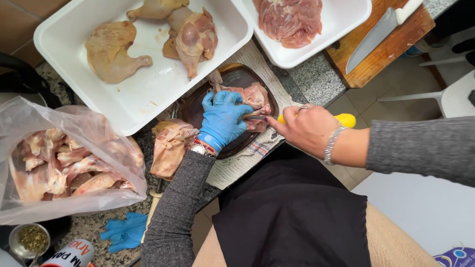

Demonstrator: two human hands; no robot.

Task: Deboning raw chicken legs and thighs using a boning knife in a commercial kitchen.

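1. My left hand (221, 118), in a blue glove, is pressed flat on the raw chicken piece (252, 99), fingers spread and curled over the meat, pinning it down.
2. That chicken piece lies on the dark oval board (237, 79), dead centre of my view, on a woven cloth (257, 59).
3. My right hand (307, 129), bare, is closed tight around the yellow-handled knife (346, 119); the blade runs toward nine o'clock into the meat, tip hidden.
4. At eleven o'clock, the big white tray (143, 94) holds whole chicken legs (114, 52).
5. At one o'clock, a second white tray (341, 20) carries boned meat, with a large knife (378, 34) on a wooden board (396, 47) beside it.
6. At nine o'clock, a plastic bag (69, 163) of bones and scraps.
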